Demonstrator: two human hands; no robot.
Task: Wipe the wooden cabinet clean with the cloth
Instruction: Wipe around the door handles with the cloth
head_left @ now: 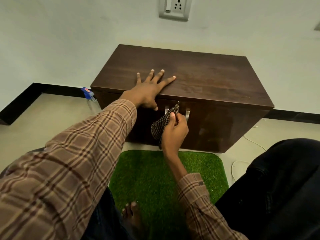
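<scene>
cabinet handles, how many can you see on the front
2: the left handle is partly behind the checked cloth the right hand grips; the right handle sits beside it.

At frame centre, the left hand (149,89) is lying flat, fingers spread, on the wooden cabinet (216,80) top. Just below, the right hand (174,130) is gripping a bunched checked cloth (163,123) against the cabinet front, between two metal handles (187,114). A green mat (155,175) is lying lower centre.

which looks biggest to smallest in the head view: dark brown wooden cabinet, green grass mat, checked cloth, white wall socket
1. Dark brown wooden cabinet
2. Green grass mat, partly hidden
3. and 4. White wall socket and checked cloth look alike; cloth is bunched, nearer.
</scene>
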